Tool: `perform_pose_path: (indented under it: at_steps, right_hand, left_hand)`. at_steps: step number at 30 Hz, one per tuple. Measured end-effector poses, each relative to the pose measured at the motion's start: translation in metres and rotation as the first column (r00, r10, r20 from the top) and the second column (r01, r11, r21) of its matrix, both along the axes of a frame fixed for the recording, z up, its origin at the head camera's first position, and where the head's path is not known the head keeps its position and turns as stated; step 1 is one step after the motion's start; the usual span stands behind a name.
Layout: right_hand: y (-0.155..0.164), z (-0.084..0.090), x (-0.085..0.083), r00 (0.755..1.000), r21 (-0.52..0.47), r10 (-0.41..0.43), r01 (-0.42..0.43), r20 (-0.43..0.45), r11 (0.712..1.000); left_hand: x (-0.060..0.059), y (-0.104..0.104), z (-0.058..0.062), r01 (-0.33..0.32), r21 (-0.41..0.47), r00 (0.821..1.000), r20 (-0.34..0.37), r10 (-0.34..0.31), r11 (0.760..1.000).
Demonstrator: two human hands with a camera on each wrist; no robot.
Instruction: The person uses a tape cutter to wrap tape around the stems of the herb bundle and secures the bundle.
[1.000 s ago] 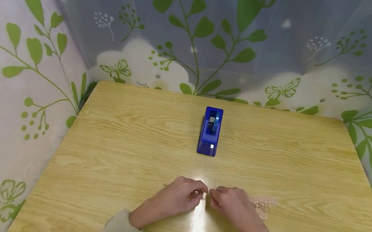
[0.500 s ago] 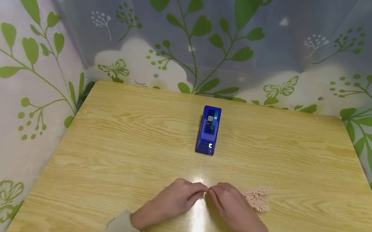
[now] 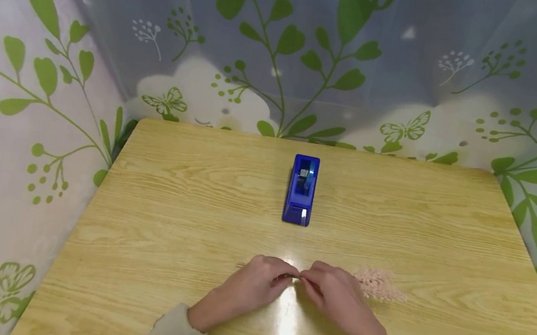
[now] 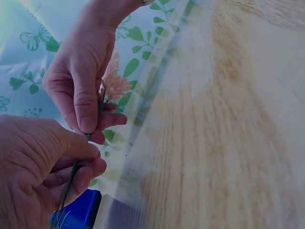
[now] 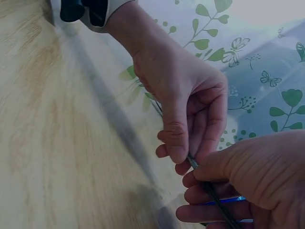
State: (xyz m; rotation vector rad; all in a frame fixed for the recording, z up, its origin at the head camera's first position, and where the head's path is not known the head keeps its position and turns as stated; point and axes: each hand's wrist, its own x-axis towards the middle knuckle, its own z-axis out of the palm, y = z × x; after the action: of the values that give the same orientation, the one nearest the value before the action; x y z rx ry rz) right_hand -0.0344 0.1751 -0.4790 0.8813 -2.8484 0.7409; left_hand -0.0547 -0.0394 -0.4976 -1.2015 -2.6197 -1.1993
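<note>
Hands pinching a thin stem
Left hand (image 3: 259, 282) and right hand (image 3: 333, 293) keep fingers curled on stem (image 4: 76, 171); pink flower head (image 3: 378, 283), nearer the tape dispenser (image 3: 301, 191), has rolled slightly.

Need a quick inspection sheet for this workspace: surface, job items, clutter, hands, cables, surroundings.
Surface: light wooden table, glare patch near the front edge.
Job's things: thin dark stem with a pink fluffy flower head, lying crosswise in front of the person; the flower end sticks out past the right hand.
Clutter: blue tape dispenser at table centre, apart from the hands.
Grippers: left hand and right hand both pinch the stem, fingertips meeting.
Cables: nothing seen.
Surroundings: plastic sheeting printed with green leaves and butterflies on the walls.
</note>
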Motion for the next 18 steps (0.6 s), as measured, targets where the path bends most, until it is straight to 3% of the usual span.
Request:
perform_pose_path:
  at_steps: [8,14,18]
  right_hand:
    - [-0.0028,-0.0015,0.0017,0.996,-0.004,0.002,-0.002,-0.085,1.000]
    - [-0.0012,0.0033,-0.0007,0.999,-0.050,0.026,-0.028,-0.035,0.998]
    - [-0.0029,0.0036,-0.0018,1.000,-0.054,0.007,-0.008,-0.026,0.998]
  left_hand:
    - [-0.0028,0.0010,0.0002,-0.023,-0.029,0.999,-0.032,0.022,0.999]
    - [-0.0032,0.0023,0.0023,-0.032,-0.044,0.999,-0.015,0.032,0.998]
    - [-0.0030,0.0033,0.0023,-0.039,-0.064,0.999,-0.040,0.037,0.997]
